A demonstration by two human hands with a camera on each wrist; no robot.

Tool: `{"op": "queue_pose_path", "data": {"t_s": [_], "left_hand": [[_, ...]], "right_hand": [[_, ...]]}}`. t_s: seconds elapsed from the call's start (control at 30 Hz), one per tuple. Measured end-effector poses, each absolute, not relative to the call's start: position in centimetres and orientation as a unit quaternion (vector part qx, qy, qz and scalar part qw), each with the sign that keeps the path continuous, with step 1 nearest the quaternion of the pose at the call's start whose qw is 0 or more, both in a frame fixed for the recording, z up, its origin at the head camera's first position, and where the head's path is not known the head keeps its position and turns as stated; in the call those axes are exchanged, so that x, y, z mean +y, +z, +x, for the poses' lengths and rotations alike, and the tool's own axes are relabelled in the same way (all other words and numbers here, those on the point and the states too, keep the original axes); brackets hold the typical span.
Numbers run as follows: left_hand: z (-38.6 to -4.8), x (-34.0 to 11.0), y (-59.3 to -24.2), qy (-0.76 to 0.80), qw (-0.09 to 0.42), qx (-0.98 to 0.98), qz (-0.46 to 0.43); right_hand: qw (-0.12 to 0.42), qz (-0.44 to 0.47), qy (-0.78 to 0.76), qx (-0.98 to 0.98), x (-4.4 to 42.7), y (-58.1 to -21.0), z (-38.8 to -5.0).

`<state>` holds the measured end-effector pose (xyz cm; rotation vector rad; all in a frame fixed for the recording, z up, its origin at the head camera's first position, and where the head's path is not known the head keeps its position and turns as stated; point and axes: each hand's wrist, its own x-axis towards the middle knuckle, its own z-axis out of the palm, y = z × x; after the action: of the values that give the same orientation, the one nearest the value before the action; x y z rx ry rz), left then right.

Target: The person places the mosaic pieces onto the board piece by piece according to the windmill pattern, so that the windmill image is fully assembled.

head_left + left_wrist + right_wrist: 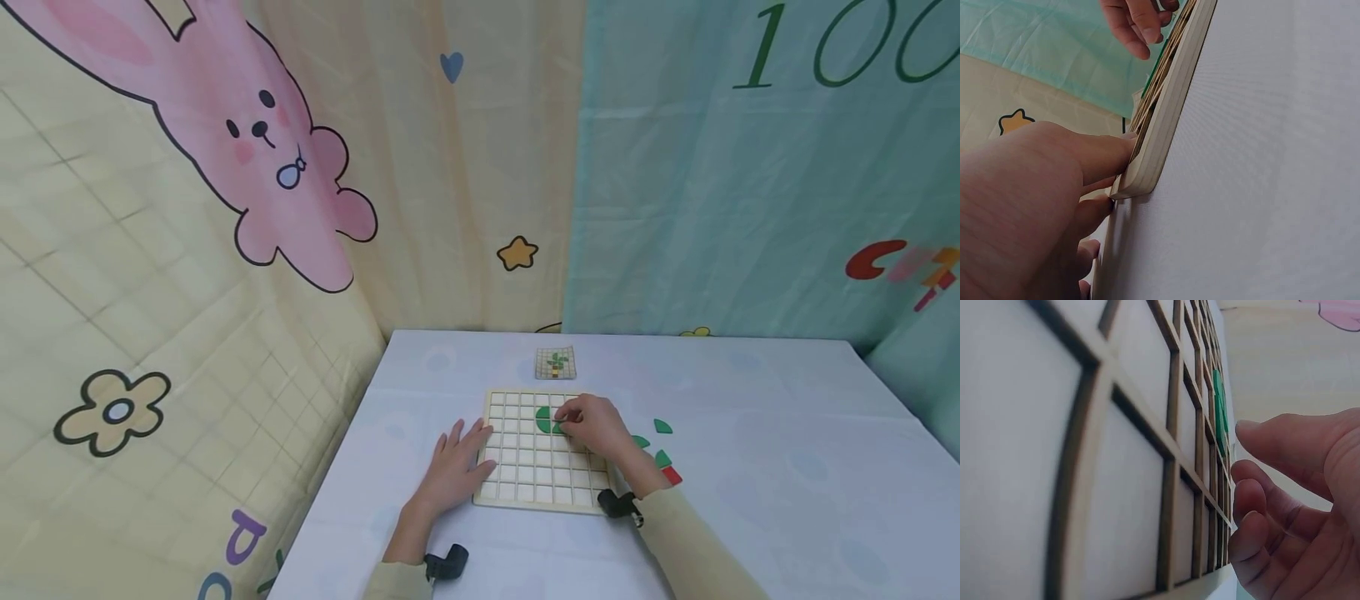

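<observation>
A pale wooden grid board (525, 475) lies on the table, with green rounded pieces (542, 421) in cells of its upper half. My left hand (450, 471) rests at the board's left edge, fingers spread and fairly straight. In the left wrist view its thumb (1107, 153) touches the rim near a corner. Over the green pieces is my right hand (596, 427), fingers bent and tips close to the cells. The right wrist view shows a gap between thumb (1272, 440) and forefinger beside the green pieces (1219, 412). Whether a piece is between the fingertips is unclear.
Right of the board lie loose green pieces (662, 426) and a red piece (672, 475), partly near my right forearm. A small card (555, 363) with a gridded plant-like pattern lies behind the board. Printed curtains (465, 167) hang beyond the white table (750, 467).
</observation>
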<state>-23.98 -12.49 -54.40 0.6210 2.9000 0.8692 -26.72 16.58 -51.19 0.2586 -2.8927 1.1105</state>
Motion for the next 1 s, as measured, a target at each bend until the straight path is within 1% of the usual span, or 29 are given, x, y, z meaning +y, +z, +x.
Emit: {"op": "queue_pose_path", "data": {"t_s": [0.23,0.43,1.0], "left_hand": [[-23.9,-12.5,-54.2,0.283,0.026,0.937,0.204],[-23.7,-12.6,-54.1,0.285,0.028,0.936,0.206],[-23.8,-12.5,-54.2,0.283,0.025,0.937,0.203]], "right_hand": [[0.025,0.086,0.357,-0.93,17.7,-50.7,-26.1],[0.021,0.057,0.35,-0.935,18.9,-50.5,-25.6],[0.066,-0.007,0.315,-0.947,23.8,-50.2,-23.6]]}}
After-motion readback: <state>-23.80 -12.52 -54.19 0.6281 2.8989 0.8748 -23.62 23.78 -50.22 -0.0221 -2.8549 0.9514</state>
